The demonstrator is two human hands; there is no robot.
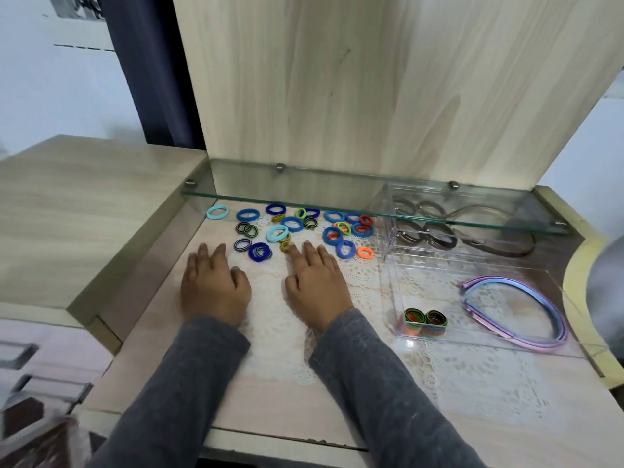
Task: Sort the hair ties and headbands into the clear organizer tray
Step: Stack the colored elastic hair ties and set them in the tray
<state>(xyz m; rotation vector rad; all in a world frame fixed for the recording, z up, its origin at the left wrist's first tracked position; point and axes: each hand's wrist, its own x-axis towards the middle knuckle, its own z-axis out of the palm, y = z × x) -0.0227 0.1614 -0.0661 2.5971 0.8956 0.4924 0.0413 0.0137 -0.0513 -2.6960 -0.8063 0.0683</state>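
- Hair ties [290, 228]: a loose scatter, mostly blue, some green, orange and striped. All lie left of the tray and outside it. The nearest orange one is just beside its left wall.
- Tray [435, 282]: clear plastic. Its near-left corner holds a small bunch of ties [426, 321] stood on edge and packed together, probably to save room.
- Headbands [516, 309]: purple and blue, nested arc in arc, flat in the tray's large near section, right of the bunch. Nesting likely lets them share one bay. Dark bands [489, 243] sit at the tray's far end.
- Right hand [317, 285]: left of the tray, palm down, fingers straight, holding nothing. Index tip is at an olive tie on the scatter's near edge.
- Left hand [212, 285]: further left, well apart from the right, flat on the desk, holding nothing.
- Judgement: sorting is at an early stage, with most ties still out.
- Surface: lace mat [371, 288] over a pale wood desk, running under the tray.
- Glass shelf [337, 206] crosses above the tray's far end. A wood panel [337, 79] rises behind, with a dark curtain [145, 62] far left.
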